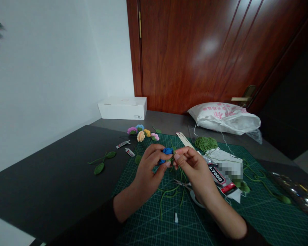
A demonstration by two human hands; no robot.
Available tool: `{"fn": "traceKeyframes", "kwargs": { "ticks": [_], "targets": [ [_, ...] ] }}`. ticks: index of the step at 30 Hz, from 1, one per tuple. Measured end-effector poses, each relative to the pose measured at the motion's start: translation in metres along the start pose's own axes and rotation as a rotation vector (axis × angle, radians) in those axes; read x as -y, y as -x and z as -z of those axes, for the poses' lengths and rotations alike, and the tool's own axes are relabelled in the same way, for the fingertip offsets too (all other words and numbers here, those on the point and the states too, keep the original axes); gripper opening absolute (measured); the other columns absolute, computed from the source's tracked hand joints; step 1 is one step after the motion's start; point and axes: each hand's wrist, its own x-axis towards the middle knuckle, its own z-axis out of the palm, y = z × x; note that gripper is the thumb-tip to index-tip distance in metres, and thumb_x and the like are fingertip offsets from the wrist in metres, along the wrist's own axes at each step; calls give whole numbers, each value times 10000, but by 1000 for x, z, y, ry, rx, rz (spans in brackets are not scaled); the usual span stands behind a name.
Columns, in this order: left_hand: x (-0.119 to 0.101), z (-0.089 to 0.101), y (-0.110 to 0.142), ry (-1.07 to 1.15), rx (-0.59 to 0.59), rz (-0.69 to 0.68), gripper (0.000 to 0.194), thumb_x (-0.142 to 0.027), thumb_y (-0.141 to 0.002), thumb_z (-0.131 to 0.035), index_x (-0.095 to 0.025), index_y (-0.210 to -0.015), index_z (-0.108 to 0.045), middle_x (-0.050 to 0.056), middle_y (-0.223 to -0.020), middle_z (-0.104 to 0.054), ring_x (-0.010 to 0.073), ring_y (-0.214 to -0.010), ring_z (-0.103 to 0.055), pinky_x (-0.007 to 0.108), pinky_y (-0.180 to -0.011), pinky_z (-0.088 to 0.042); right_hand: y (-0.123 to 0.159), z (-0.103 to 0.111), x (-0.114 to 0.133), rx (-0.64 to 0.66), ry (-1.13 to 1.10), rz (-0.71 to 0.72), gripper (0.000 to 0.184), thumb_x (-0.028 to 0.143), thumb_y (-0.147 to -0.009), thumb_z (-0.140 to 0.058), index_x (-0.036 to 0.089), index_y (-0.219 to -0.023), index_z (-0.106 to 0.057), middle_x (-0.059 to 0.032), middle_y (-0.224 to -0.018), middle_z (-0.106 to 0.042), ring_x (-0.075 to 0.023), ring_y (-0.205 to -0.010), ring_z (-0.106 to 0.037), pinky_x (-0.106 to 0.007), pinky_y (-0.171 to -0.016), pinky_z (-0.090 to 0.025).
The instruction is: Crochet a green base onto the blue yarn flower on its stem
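Note:
My left hand point(152, 166) is closed around a blue crocheted flower point(167, 150), thumb below and fingers above. At the flower's green base, the thumb and forefinger of my right hand point(192, 163) pinch green yarn; the exact strand is hard to make out. Several loose green yarn ends point(166, 194) hang from there toward the green cutting mat point(141, 215). Beneath my right hand lie scissors point(195, 198), partly covered by it. A small white cap point(176, 217) rests on the mat nearer to me.
Crocheted flowers point(141, 136), glue tubes point(122, 144) and a leaf sprig point(99, 168) lie to the left. Rightward are a green yarn bundle point(205, 144), a ruler point(184, 140) and a glue package point(218, 176). A white box point(123, 108) and white sack point(224, 118) stand behind.

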Motion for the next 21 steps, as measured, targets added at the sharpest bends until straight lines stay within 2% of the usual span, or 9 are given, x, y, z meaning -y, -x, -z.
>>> {"fn": "traceKeyframes", "kwargs": {
  "ticks": [21],
  "targets": [
    [-2,1,-1,-6,7,29,157,-96,-864,-628,-217,-959,-659,60,-1075,-608,205,-1025,-612,367,-864,-531,0,0,0,-26,54,50,231,410,-823,-751,214,-802,-629,11,-635,-633,-144,-592,-608,-271,-585,-512]
  ]
}}
